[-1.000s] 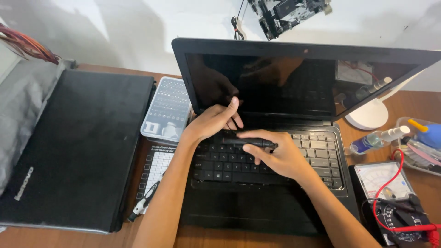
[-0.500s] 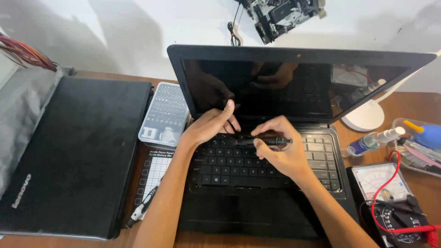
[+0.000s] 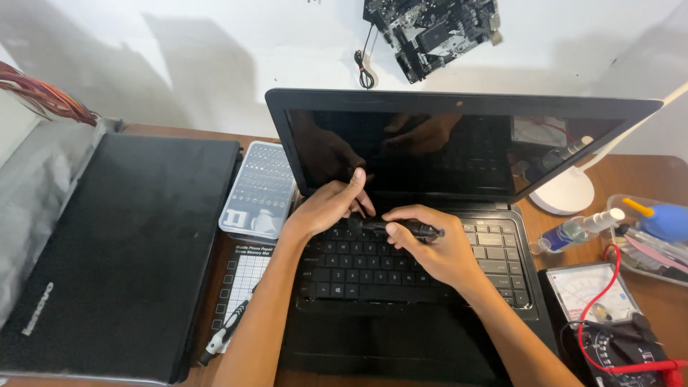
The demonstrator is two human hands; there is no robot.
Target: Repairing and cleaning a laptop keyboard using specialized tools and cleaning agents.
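An open black laptop [image 3: 401, 337] with a dark screen [image 3: 459, 143] stands in front of me on the wooden desk [image 3: 631, 179]. My right hand [image 3: 437, 247] grips a black pen-like tool [image 3: 412, 228] held sideways over the top rows of the keyboard [image 3: 358, 269]. My left hand [image 3: 330, 208] rests at the keyboard's upper left edge, with fingertips touching the left end of the tool near the hinge.
A closed black laptop [image 3: 115, 251] lies at left, with a clear case of screwdriver bits [image 3: 259, 190], a white gridded screw mat [image 3: 244, 279] and a small screwdriver [image 3: 222, 333] beside it. At right sit a multimeter [image 3: 609, 315], a spray bottle [image 3: 577, 229] and a white lamp base [image 3: 566, 192]. A circuit board [image 3: 433, 29] hangs on the wall.
The view has shifted slightly. My right hand lifted and moved a little right with the tool, then settled over the top key rows. My left hand stays at the keyboard's upper left.
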